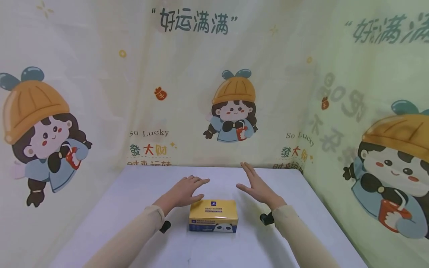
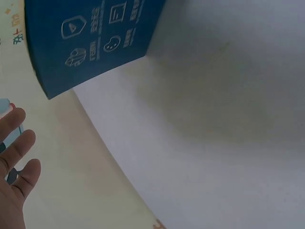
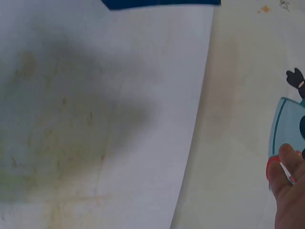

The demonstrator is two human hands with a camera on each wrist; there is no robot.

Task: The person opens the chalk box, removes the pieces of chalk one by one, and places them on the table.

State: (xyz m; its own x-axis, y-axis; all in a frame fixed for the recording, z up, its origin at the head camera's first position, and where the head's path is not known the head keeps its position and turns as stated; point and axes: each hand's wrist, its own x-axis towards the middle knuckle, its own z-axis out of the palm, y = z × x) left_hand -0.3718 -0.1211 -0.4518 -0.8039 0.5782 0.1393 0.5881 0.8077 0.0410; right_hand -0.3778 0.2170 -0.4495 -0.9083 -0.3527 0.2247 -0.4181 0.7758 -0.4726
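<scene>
Head view: yellow tissue box (image 1: 213, 215) with blue lower band and panda print, lying flat on white table (image 1: 134, 223), near the middle, between the two forearms. Left hand (image 1: 186, 191) held above and just behind the box's left rear corner, palm down, fingers straight and relaxed, gripping nothing; whether it touches the box cannot be told. Right hand (image 1: 256, 185) raised over the table behind and right of the box, apart from it, palm turned inward, fingers straight and close together, holding nothing. Beige sleeves (image 1: 134, 232) on both forearms, with a dark wrist mount (image 1: 267, 219) under each.

Left wrist view: blue side of the box (image 2: 90, 40) with white icons at upper left, resting on the table; fingertips (image 2: 19, 148) at the left edge, spread and free.

Right wrist view: blue strip of the box (image 3: 159, 3) at the top edge; fingertip (image 3: 288, 160) at lower right, over the backdrop.

Surroundings: cream cartoon backdrop (image 1: 207, 93) with girls in orange hats and printed Chinese text, enclosing the table on three sides.
</scene>
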